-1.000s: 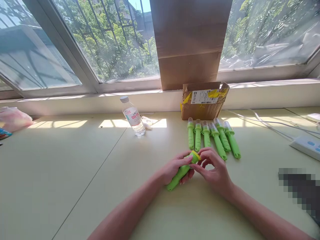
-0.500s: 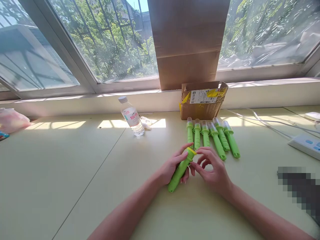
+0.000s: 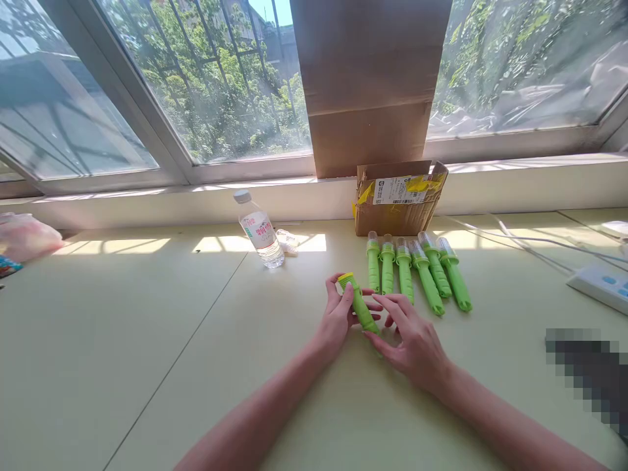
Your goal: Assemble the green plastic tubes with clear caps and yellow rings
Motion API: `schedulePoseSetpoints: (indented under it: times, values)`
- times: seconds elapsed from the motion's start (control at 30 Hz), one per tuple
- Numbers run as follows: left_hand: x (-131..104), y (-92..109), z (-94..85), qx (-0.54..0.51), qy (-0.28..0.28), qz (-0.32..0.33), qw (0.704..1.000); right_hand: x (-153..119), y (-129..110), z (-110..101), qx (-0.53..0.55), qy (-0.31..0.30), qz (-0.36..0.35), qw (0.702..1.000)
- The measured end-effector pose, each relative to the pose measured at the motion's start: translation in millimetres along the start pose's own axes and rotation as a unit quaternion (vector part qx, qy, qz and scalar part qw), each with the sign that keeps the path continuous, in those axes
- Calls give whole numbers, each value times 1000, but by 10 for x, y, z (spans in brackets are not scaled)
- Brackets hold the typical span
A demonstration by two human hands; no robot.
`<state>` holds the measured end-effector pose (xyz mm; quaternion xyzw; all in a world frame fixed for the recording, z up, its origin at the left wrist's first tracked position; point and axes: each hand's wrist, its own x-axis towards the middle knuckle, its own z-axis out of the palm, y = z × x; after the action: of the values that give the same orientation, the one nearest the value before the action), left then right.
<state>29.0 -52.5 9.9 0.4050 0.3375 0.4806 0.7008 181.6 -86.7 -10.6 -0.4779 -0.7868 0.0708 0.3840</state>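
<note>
Above the desk (image 3: 161,340), the left hand (image 3: 334,327) is clamping its fingers round the green handle (image 3: 362,311), seemingly steadying it for the right hand (image 3: 422,347), whose thumb and forefinger are parting around the lower end. Six clear-capped handles (image 3: 428,286) are lying beyond, probably within easy reach. The right thumb is partly hiding the held handle's tip, so its grip is staying uncertain.

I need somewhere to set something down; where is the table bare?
Bare: the wide stretch of table left of the bottle and left hand, and the patch between the right hand and power strip. Crowded: by the cardboard box, with six green handles in front.
</note>
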Motion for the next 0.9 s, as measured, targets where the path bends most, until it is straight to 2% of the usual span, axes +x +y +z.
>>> schedulePoseSetpoints:
  times: [0.2,0.43,0.67,0.9]
  values:
    - [0,-50,15,84,45,61,994,4,27,25,-51,-1,14,999]
    - [0,-63,-27,247,110,124,955,-20,77,38,-75,4,44,996]
    - [21,-59,-58,238,93,127,958,-34,92,44,-54,5,59,997]
    - [55,-108,-101,200,107,134,965,-38,84,46,-59,5,69,996]
